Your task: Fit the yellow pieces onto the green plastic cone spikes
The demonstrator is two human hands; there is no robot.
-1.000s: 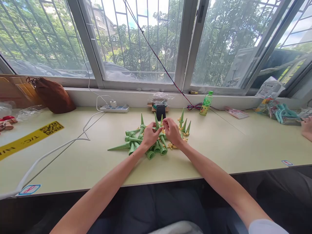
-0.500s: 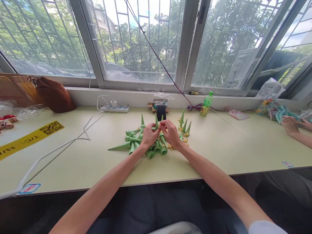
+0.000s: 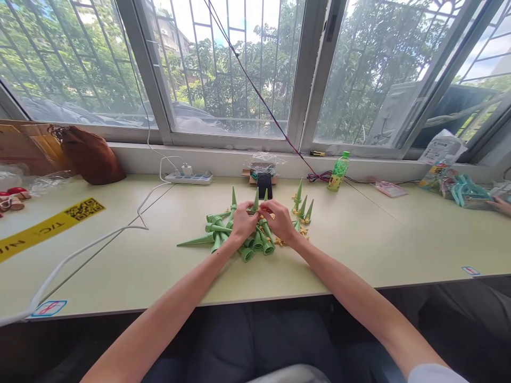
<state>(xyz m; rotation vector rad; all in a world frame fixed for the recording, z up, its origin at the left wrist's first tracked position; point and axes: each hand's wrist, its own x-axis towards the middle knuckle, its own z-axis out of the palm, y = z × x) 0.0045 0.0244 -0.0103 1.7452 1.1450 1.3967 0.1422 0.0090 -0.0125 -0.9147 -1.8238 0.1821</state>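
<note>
My left hand (image 3: 244,222) is closed around a green plastic watering spike (image 3: 256,200), its point upward. Fingers of my right hand (image 3: 280,220) pinch a small yellow piece (image 3: 260,211) at the spike's base; its shape is mostly covered. Beneath and around both hands lies a pile of green spikes (image 3: 217,227), some with open threaded ends (image 3: 247,255) facing me. Right of my right hand, several spikes (image 3: 299,192) stand upright with yellow valve pieces at their bases. More loose yellow valves (image 3: 304,232) lie near my right wrist.
Behind the pile are a black phone (image 3: 264,186) and a green-capped bottle (image 3: 339,173). A power strip (image 3: 189,177) and white cable (image 3: 120,230) are on the left, beside a brown pouch (image 3: 93,157). Far right, another person's hand (image 3: 502,205) is near teal items (image 3: 465,190).
My right fingers have dipped slightly at the spike's base, while my left hand keeps its hold. The other person's hands have drawn away to the right, uncovering the teal items.
</note>
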